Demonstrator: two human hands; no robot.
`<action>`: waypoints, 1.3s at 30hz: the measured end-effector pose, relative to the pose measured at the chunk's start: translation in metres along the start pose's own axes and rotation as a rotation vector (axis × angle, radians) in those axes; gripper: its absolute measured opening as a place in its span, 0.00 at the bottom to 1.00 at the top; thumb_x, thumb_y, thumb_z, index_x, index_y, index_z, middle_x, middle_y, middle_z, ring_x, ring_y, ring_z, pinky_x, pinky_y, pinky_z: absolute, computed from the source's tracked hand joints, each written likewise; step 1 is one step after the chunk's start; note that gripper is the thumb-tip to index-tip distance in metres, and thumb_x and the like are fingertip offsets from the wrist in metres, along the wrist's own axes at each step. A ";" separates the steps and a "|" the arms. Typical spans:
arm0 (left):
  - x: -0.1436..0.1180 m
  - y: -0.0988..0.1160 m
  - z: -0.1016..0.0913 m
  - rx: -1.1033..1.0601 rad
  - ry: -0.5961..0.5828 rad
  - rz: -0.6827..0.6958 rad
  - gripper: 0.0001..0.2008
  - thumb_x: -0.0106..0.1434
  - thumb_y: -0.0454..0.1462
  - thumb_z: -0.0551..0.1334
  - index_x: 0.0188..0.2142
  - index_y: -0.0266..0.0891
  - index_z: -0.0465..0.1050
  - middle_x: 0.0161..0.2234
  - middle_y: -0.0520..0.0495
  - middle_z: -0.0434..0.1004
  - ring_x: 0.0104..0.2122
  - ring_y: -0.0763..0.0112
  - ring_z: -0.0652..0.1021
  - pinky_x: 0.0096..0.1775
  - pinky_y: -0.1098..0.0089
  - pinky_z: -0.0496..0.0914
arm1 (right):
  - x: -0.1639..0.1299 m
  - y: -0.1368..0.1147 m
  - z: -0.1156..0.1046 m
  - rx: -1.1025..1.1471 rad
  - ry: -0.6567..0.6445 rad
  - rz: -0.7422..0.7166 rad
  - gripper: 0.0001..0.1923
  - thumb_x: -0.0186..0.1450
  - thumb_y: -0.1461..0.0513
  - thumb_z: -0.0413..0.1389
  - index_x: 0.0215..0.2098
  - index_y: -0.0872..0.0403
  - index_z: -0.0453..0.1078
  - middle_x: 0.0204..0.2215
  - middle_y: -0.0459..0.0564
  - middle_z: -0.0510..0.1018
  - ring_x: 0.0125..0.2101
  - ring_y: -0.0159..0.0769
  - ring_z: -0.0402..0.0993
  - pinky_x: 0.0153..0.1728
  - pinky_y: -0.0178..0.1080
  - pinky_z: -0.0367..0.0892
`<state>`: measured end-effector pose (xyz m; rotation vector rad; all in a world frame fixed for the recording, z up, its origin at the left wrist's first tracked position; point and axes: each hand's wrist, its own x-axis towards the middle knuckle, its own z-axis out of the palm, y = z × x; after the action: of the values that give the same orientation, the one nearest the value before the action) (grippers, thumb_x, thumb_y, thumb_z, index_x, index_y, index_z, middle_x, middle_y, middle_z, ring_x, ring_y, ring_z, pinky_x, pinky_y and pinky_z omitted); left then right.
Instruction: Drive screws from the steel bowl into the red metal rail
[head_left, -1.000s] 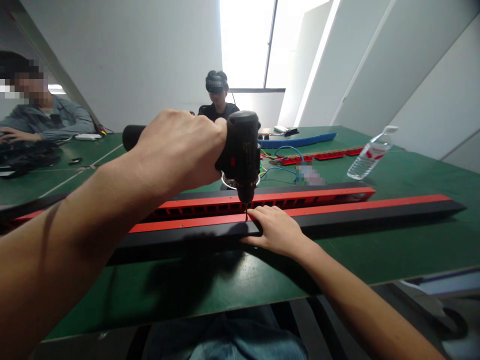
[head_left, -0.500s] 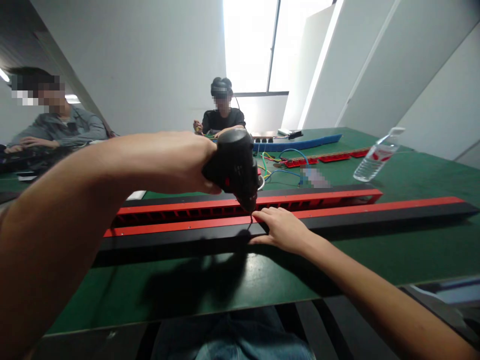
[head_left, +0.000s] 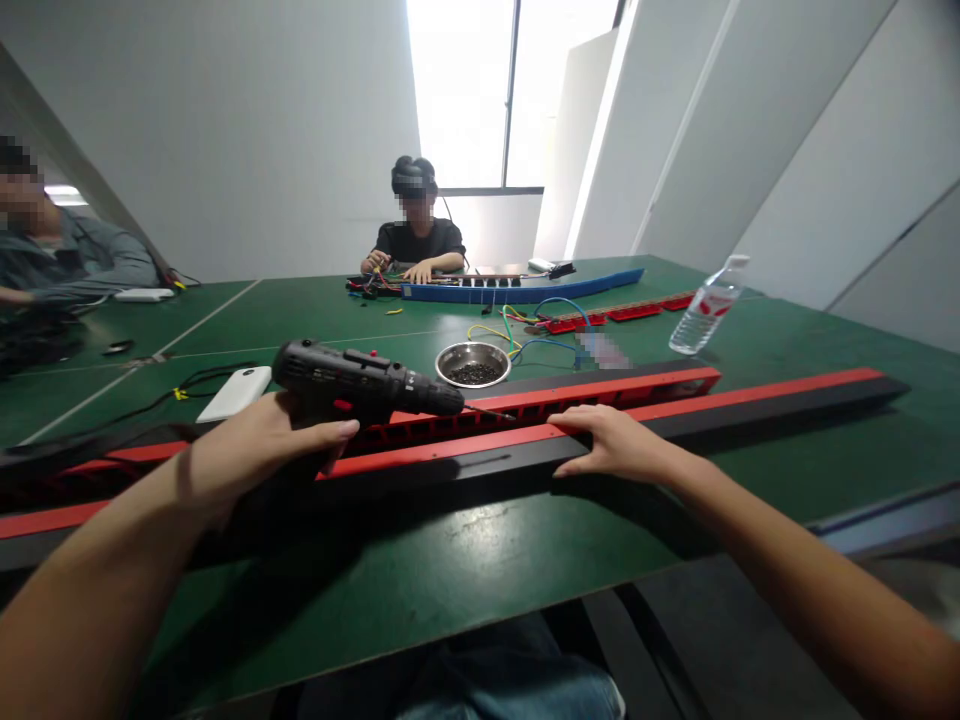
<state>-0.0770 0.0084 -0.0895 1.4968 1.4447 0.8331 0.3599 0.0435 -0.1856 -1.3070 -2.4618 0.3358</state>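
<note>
Left hand (head_left: 255,450): grip closed around the handle of a black drill (head_left: 360,385), which lies nearly level, its bit pointing right over the red-and-black rail (head_left: 750,400). The bit tip is above the rail's slotted red strip and well clear of the right hand.

Right hand (head_left: 619,445): palm down, fingers spread flat on the rail's top edge, pressing on it without closing around it; the grip is open.

The rail runs across the green surface (head_left: 450,560) from the left edge of the view to the far right, close to the near edge of the surface. A second, shorter red-and-black rail (head_left: 637,380) lies just behind it and parallel.

Behind the rails: a steel bowl (head_left: 473,364) of small dark parts, loose coloured wires (head_left: 525,335), a white device (head_left: 235,392) with a black cable, and a plastic water bottle (head_left: 701,310) standing tilted in view at the right.

Far side of the surface: a person (head_left: 416,235) in black works with both hands on a long blue strip (head_left: 525,290). A second person's grey sleeve (head_left: 97,265) shows at the left edge.
</note>
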 end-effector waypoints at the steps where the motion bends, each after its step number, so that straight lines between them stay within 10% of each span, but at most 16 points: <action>1: 0.001 -0.009 0.004 -0.049 -0.045 -0.066 0.15 0.56 0.47 0.73 0.30 0.37 0.79 0.24 0.49 0.77 0.25 0.66 0.75 0.26 0.72 0.69 | -0.005 0.008 -0.005 0.026 -0.006 0.030 0.37 0.53 0.43 0.69 0.57 0.48 0.76 0.54 0.55 0.80 0.53 0.55 0.77 0.54 0.49 0.70; 9: 0.004 -0.047 0.032 -0.512 -0.197 -0.100 0.11 0.58 0.42 0.72 0.35 0.36 0.77 0.31 0.47 0.77 0.28 0.67 0.77 0.31 0.70 0.73 | -0.002 0.011 -0.036 0.328 -0.119 0.263 0.28 0.61 0.44 0.64 0.51 0.52 0.79 0.51 0.55 0.81 0.50 0.52 0.77 0.51 0.47 0.70; 13: 0.004 -0.050 0.031 -0.570 -0.186 -0.115 0.10 0.62 0.38 0.69 0.40 0.34 0.75 0.33 0.48 0.76 0.30 0.70 0.77 0.33 0.71 0.74 | 0.032 -0.020 -0.021 0.631 0.112 0.200 0.29 0.71 0.41 0.49 0.46 0.55 0.76 0.42 0.56 0.82 0.42 0.43 0.79 0.46 0.44 0.71; 19: 0.004 -0.058 0.028 -0.584 -0.162 -0.066 0.09 0.62 0.37 0.69 0.38 0.34 0.75 0.32 0.48 0.76 0.30 0.71 0.77 0.33 0.72 0.74 | 0.080 -0.053 0.004 0.801 0.096 0.130 0.28 0.70 0.40 0.49 0.32 0.55 0.70 0.27 0.50 0.77 0.25 0.34 0.71 0.31 0.39 0.67; 27: 0.007 -0.060 0.032 -0.589 -0.065 -0.069 0.10 0.60 0.37 0.71 0.38 0.34 0.75 0.33 0.48 0.76 0.31 0.71 0.77 0.34 0.72 0.75 | 0.125 -0.036 0.016 0.832 0.138 0.081 0.21 0.69 0.47 0.53 0.25 0.53 0.65 0.21 0.46 0.72 0.23 0.33 0.68 0.28 0.37 0.63; 31: 0.007 -0.056 0.033 -0.638 -0.040 -0.088 0.11 0.59 0.37 0.71 0.38 0.33 0.74 0.34 0.48 0.76 0.30 0.72 0.77 0.33 0.72 0.76 | 0.161 -0.014 0.018 0.554 0.238 0.209 0.18 0.69 0.58 0.52 0.22 0.54 0.66 0.21 0.48 0.73 0.23 0.32 0.68 0.30 0.37 0.63; 39: 0.007 -0.055 0.034 -0.668 0.002 -0.118 0.14 0.57 0.36 0.73 0.39 0.34 0.74 0.33 0.48 0.76 0.29 0.73 0.77 0.31 0.74 0.76 | 0.215 -0.004 0.021 -0.025 -0.003 0.306 0.12 0.64 0.56 0.60 0.30 0.56 0.78 0.28 0.55 0.81 0.28 0.41 0.75 0.30 0.39 0.63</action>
<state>-0.0677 0.0076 -0.1533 0.8959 1.0849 1.1033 0.2357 0.2194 -0.1643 -1.6975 -2.2729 0.3811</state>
